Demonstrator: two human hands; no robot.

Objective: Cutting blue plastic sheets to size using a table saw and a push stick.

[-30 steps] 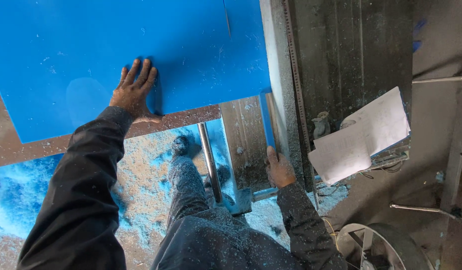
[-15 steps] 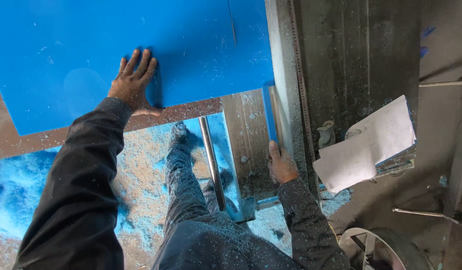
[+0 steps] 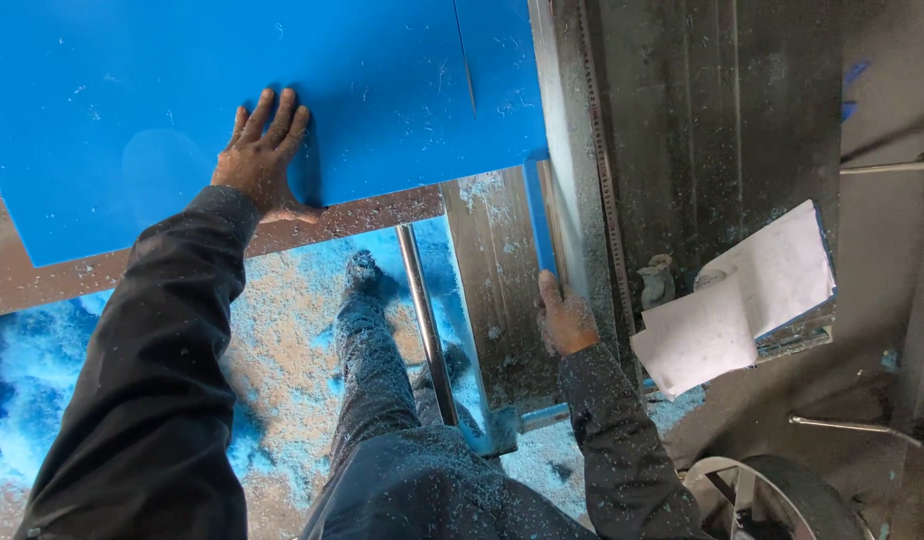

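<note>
Now the left hand lies flat on the blue sheet, fingers spread and apart, palm pressed down near the sheet's near edge. It grips nothing; it only bears on the surface. The sheet runs far out beyond the fingertips and to both sides of the hand, and specks of dust lie scattered over it. A thin cut line runs through the sheet well to the right of this hand. Just behind the heel of the hand, the sheet's edge ends over a brown, dust-covered table.

The right hand is well apart from the left, lower and to the right. Its fingers are closed together around the near end of a narrow blue strip, which stretches away from the fingertips toward the sheet, beside a pale metal fence. How firmly the hand pinches the strip cannot be told. A ruler scale runs along just right of the fence.

Right of this hand lie white papers on a dark bench. Between the two arms a metal rail runs toward the person, and below it a shoe stands in blue and tan sawdust. Near the right elbow, a wheel shows at the bottom.
</note>
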